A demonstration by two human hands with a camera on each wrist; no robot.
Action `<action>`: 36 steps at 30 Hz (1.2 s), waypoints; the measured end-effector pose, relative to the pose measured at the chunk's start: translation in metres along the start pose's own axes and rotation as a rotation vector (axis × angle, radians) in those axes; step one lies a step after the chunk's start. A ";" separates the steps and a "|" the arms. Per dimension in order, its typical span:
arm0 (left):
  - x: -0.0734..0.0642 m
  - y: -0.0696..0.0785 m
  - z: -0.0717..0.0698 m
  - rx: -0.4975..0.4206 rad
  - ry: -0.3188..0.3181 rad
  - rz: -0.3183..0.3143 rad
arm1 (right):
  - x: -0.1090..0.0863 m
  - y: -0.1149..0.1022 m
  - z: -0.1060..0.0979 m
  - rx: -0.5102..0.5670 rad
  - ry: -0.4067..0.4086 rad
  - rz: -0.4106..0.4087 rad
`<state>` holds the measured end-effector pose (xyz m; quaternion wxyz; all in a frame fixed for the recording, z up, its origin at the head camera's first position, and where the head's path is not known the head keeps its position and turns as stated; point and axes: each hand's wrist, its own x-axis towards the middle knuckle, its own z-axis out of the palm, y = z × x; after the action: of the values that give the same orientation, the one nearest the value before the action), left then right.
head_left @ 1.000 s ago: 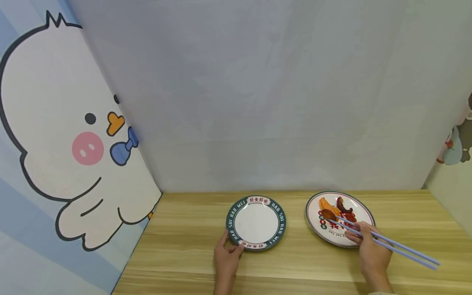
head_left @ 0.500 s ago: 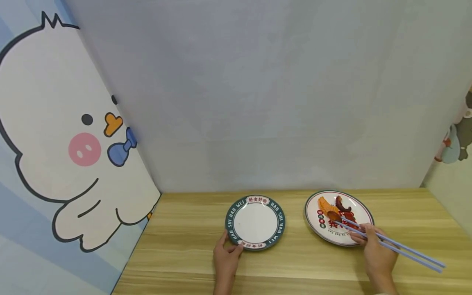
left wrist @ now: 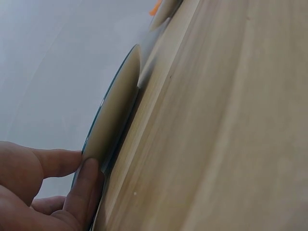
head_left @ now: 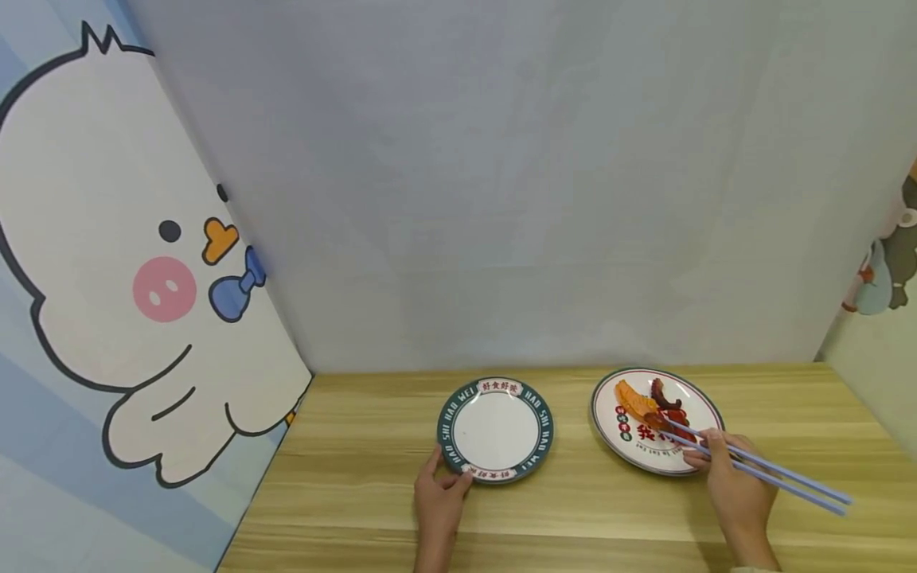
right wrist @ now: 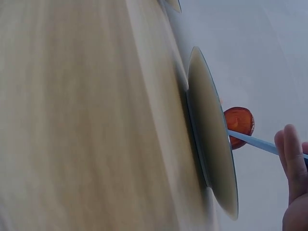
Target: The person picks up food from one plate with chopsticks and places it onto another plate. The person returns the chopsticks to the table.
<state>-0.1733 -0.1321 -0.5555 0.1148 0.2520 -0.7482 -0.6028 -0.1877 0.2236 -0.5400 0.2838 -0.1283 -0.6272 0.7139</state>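
My left hand (head_left: 439, 509) grips the near-left rim of a white plate with a green lettered border (head_left: 497, 431), which lies on the table. In the left wrist view, fingers of the left hand (left wrist: 53, 187) meet the plate's edge (left wrist: 113, 110). My right hand (head_left: 741, 489) holds pale blue chopsticks (head_left: 781, 473) over a second plate (head_left: 609, 442). Their tips are at a reddish-brown round slice (head_left: 654, 420). The right wrist view has this slice (right wrist: 239, 126) tilted up above the plate's rim; whether it is lifted, I cannot tell.
Also on the second plate are an orange ridged piece (head_left: 632, 400), a dark curled piece like an octopus tentacle (head_left: 665, 393) and a red piece (head_left: 680, 422). Both plates stand on a wood-grain table (head_left: 573, 517). A grey wall (head_left: 537, 199) rises behind; cartoon panels flank it.
The chopstick tips and the reddish-brown slice have shifted right, nearer the red piece, and the slice has turned. My right hand moved slightly right. The left hand stays on its plate.
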 end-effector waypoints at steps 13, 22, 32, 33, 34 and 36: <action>0.001 -0.002 0.001 0.013 0.008 -0.031 | -0.005 -0.010 0.001 -0.492 -0.152 -0.094; 0.000 -0.002 -0.002 -0.022 -0.026 -0.004 | -0.009 -0.015 0.001 -0.523 -0.194 -0.108; 0.002 -0.002 -0.002 -0.029 -0.027 -0.009 | -0.010 -0.024 -0.010 -0.516 -0.213 -0.044; 0.001 -0.001 -0.002 -0.030 -0.026 -0.009 | -0.010 -0.024 -0.011 -0.515 -0.216 -0.043; 0.001 -0.001 -0.002 -0.027 -0.026 -0.009 | -0.010 -0.025 -0.011 -0.508 -0.217 -0.037; 0.001 -0.001 -0.001 -0.024 -0.025 -0.009 | -0.009 -0.026 -0.013 -0.489 -0.212 -0.021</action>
<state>-0.1736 -0.1341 -0.5563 0.1060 0.2465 -0.7412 -0.6153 -0.1672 0.2306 -0.5187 0.1843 -0.1109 -0.8086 0.5477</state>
